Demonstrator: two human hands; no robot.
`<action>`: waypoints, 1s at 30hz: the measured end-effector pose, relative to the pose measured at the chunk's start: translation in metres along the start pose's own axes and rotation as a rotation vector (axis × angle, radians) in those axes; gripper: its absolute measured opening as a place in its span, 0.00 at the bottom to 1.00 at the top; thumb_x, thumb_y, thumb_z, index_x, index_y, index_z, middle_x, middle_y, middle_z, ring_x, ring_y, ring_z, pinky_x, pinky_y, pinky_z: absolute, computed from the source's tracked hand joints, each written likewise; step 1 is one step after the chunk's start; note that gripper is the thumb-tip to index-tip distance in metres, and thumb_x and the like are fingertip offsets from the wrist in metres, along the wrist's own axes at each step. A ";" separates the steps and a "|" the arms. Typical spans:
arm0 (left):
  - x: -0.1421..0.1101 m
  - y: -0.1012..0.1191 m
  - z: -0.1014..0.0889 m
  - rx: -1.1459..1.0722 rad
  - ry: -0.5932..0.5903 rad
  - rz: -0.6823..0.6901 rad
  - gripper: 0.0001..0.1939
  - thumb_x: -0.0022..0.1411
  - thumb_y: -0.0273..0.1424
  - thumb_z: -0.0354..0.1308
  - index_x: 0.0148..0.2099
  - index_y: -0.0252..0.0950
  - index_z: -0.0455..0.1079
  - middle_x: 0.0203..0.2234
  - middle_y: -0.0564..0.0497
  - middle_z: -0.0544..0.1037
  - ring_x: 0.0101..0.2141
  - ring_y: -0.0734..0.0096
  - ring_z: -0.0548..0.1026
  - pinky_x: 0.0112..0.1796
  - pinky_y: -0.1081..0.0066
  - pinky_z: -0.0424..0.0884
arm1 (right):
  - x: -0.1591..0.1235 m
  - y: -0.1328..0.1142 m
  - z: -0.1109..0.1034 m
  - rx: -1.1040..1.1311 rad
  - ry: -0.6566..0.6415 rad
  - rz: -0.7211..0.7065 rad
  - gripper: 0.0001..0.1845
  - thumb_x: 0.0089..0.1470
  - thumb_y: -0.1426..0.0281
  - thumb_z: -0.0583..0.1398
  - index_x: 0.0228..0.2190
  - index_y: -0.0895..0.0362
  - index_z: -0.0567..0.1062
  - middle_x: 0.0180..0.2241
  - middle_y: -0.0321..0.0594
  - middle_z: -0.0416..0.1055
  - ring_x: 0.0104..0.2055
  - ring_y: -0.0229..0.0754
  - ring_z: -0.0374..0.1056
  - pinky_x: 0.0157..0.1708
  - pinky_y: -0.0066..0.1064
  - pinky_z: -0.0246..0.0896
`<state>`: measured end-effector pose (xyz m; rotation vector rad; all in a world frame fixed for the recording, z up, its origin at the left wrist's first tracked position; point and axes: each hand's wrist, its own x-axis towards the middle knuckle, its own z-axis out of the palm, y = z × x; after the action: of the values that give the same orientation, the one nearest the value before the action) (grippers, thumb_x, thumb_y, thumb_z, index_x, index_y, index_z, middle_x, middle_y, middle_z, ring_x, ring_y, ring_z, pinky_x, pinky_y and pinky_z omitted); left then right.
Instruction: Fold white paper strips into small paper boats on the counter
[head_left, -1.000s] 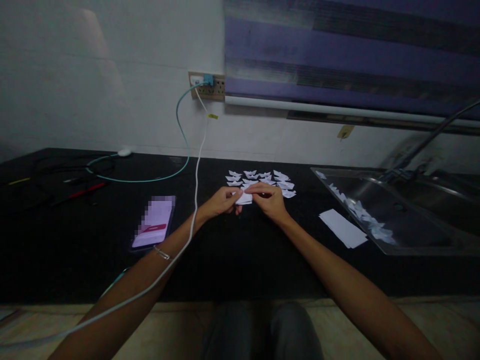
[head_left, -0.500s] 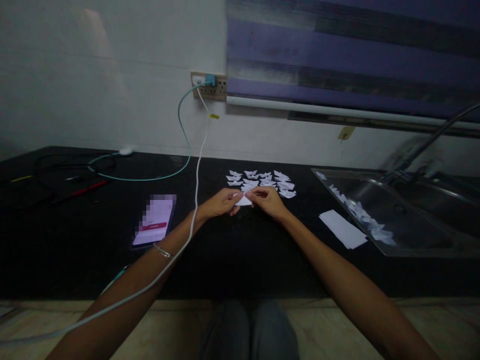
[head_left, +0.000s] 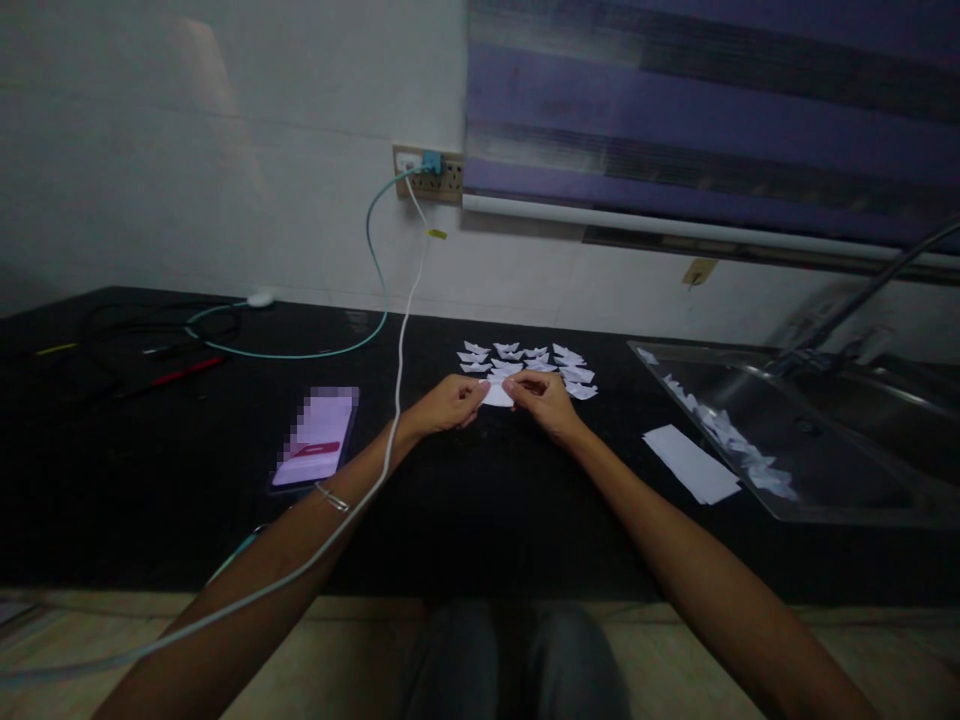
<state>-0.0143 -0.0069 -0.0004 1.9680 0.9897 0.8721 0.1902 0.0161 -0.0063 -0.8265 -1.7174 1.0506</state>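
A small folded piece of white paper [head_left: 497, 393] is held between my two hands above the black counter. My left hand [head_left: 452, 402] pinches its left side with thumb and fingers. At its right side my right hand [head_left: 541, 400] grips it the same way, thumb on top. Just beyond the hands, several folded paper boats [head_left: 568, 356] stand in rows, and the nearest ones are partly hidden by the fingers and the held paper.
White paper sheets [head_left: 690, 465] lie to the right, beside the metal sink [head_left: 847, 470]. More folded paper pieces [head_left: 739, 440] line the sink's left edge. A phone [head_left: 319, 437] lies left of my arm. A white cable [head_left: 400, 355] hangs across my left forearm from the wall socket [head_left: 450, 178].
The view has shifted slightly. Between my fingers the paper now shows a straighter upper edge and a rounder lower one; both hands still hold it.
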 end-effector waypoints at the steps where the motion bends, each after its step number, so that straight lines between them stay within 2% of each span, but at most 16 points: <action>1: 0.000 0.001 -0.001 -0.033 -0.035 -0.007 0.28 0.67 0.51 0.44 0.24 0.35 0.61 0.12 0.57 0.65 0.14 0.80 0.62 0.19 0.78 0.57 | 0.000 0.001 -0.001 0.004 -0.016 -0.002 0.16 0.49 0.56 0.66 0.27 0.57 0.77 0.25 0.36 0.72 0.24 0.36 0.66 0.26 0.30 0.61; 4: 0.000 0.000 -0.003 -0.138 -0.095 0.007 0.25 0.66 0.51 0.47 0.29 0.34 0.64 0.16 0.54 0.71 0.16 0.79 0.68 0.20 0.78 0.62 | 0.001 0.003 -0.003 -0.031 -0.090 -0.014 0.17 0.50 0.55 0.65 0.27 0.57 0.77 0.24 0.36 0.71 0.25 0.37 0.65 0.26 0.29 0.61; 6: 0.000 -0.001 -0.003 -0.160 -0.082 0.028 0.24 0.65 0.50 0.50 0.29 0.34 0.64 0.18 0.55 0.71 0.17 0.79 0.69 0.21 0.78 0.63 | 0.001 0.004 -0.002 -0.092 -0.112 -0.034 0.16 0.52 0.56 0.64 0.28 0.57 0.77 0.25 0.36 0.71 0.26 0.38 0.66 0.28 0.30 0.62; 8: 0.000 -0.001 -0.003 -0.133 -0.034 0.031 0.23 0.66 0.48 0.50 0.28 0.34 0.63 0.16 0.56 0.69 0.16 0.79 0.69 0.20 0.79 0.62 | -0.002 0.003 0.001 -0.176 -0.068 -0.074 0.16 0.52 0.56 0.64 0.34 0.56 0.78 0.29 0.39 0.73 0.30 0.40 0.68 0.30 0.31 0.64; 9: 0.001 -0.001 -0.002 -0.111 -0.009 0.024 0.22 0.66 0.46 0.50 0.28 0.34 0.63 0.15 0.56 0.68 0.15 0.80 0.68 0.19 0.79 0.61 | -0.003 0.002 0.003 -0.228 -0.034 -0.107 0.18 0.51 0.56 0.65 0.39 0.56 0.77 0.33 0.40 0.74 0.33 0.41 0.69 0.32 0.33 0.65; 11: 0.003 -0.002 0.000 -0.074 0.048 0.011 0.21 0.67 0.42 0.50 0.27 0.33 0.65 0.14 0.57 0.68 0.15 0.80 0.67 0.19 0.79 0.60 | -0.006 -0.001 0.006 -0.354 0.001 -0.204 0.28 0.47 0.57 0.68 0.49 0.53 0.73 0.42 0.44 0.74 0.40 0.45 0.70 0.36 0.36 0.67; 13: 0.005 -0.004 0.001 -0.050 0.100 0.027 0.19 0.67 0.39 0.51 0.26 0.33 0.67 0.14 0.56 0.69 0.16 0.79 0.68 0.20 0.78 0.62 | -0.008 -0.004 0.008 -0.474 -0.027 -0.320 0.35 0.44 0.57 0.70 0.53 0.51 0.70 0.48 0.46 0.71 0.47 0.49 0.68 0.42 0.41 0.68; 16: 0.009 -0.011 0.001 -0.034 0.163 0.086 0.18 0.65 0.38 0.53 0.29 0.32 0.72 0.18 0.53 0.74 0.21 0.75 0.73 0.26 0.76 0.67 | -0.008 -0.006 0.007 -0.561 -0.060 -0.437 0.30 0.49 0.59 0.68 0.52 0.51 0.70 0.50 0.47 0.70 0.53 0.51 0.66 0.50 0.47 0.65; 19: 0.011 -0.017 0.000 -0.032 0.196 0.111 0.17 0.64 0.39 0.55 0.31 0.32 0.76 0.22 0.51 0.78 0.26 0.72 0.75 0.30 0.74 0.69 | -0.007 -0.008 0.006 -0.552 -0.047 -0.461 0.24 0.53 0.61 0.65 0.51 0.52 0.71 0.51 0.46 0.71 0.55 0.50 0.65 0.55 0.48 0.61; 22: 0.010 -0.018 -0.001 -0.058 0.211 0.084 0.16 0.64 0.40 0.56 0.35 0.33 0.78 0.23 0.50 0.79 0.23 0.74 0.73 0.25 0.76 0.67 | -0.009 -0.011 0.006 -0.502 -0.041 -0.426 0.21 0.55 0.63 0.64 0.50 0.51 0.73 0.55 0.45 0.70 0.58 0.48 0.64 0.58 0.48 0.58; 25: 0.008 -0.012 -0.002 -0.114 0.170 0.038 0.17 0.63 0.42 0.57 0.38 0.31 0.77 0.22 0.49 0.79 0.18 0.79 0.68 0.19 0.78 0.61 | -0.011 -0.013 0.007 -0.438 -0.038 -0.372 0.18 0.55 0.65 0.64 0.48 0.50 0.74 0.56 0.44 0.69 0.60 0.48 0.63 0.59 0.49 0.56; 30: 0.005 -0.006 -0.001 -0.185 0.104 0.028 0.19 0.63 0.43 0.58 0.37 0.29 0.76 0.23 0.46 0.79 0.19 0.79 0.69 0.18 0.79 0.59 | -0.009 -0.011 0.007 -0.393 -0.034 -0.306 0.09 0.56 0.66 0.63 0.41 0.50 0.77 0.56 0.43 0.69 0.61 0.47 0.62 0.60 0.49 0.54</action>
<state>-0.0147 0.0003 -0.0034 1.7994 0.9077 1.0525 0.1861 0.0017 -0.0015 -0.7538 -2.0372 0.5308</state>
